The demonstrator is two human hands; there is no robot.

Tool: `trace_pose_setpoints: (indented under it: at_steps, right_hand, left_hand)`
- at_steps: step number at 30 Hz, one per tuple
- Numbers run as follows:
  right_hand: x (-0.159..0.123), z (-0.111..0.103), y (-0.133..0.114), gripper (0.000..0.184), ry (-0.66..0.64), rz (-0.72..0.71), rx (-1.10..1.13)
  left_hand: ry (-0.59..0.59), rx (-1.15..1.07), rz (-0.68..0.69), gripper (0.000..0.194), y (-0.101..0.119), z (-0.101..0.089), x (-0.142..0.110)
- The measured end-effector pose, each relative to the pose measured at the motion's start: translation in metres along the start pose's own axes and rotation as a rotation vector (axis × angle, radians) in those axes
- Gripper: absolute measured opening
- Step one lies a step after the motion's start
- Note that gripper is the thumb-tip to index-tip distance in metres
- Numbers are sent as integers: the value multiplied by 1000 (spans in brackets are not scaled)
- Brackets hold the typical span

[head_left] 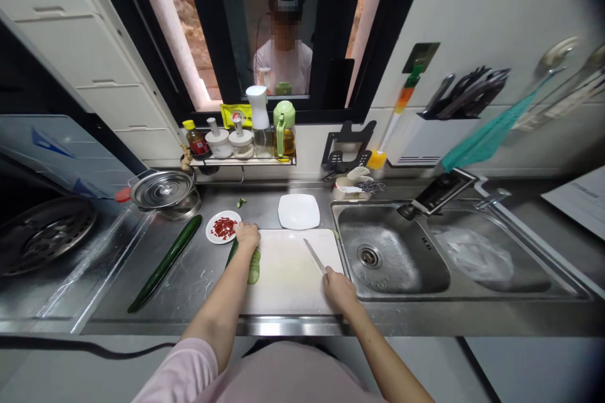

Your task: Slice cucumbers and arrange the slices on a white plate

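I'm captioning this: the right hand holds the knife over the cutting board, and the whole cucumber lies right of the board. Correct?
No: the head view shows the whole cucumber lying left of the cutting board. The right hand holds the knife over it.

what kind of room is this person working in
Most likely a kitchen: there is a double-bowl stainless steel sink, a white rectangular cutting board with sliced green cucumber, and a white wall-mounted knife holder.
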State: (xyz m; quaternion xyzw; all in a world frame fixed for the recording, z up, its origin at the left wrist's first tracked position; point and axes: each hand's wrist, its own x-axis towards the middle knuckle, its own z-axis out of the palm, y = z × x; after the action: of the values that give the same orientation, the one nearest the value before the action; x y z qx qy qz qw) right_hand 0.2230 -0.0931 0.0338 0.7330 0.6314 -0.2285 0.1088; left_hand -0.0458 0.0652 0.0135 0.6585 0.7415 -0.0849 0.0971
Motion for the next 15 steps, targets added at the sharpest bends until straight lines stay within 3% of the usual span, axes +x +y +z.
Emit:
trace_pose_setpoints:
  at_steps: [10,15]
  right_hand:
    - [0,-2,0,33,-21,15,7]
    - [1,-2,-1,32,-19,6,4]
  left_hand:
    - [2,-42,-5,34,-1,-2,-2]
    - [21,-217,-75,25,4,-12,-12]
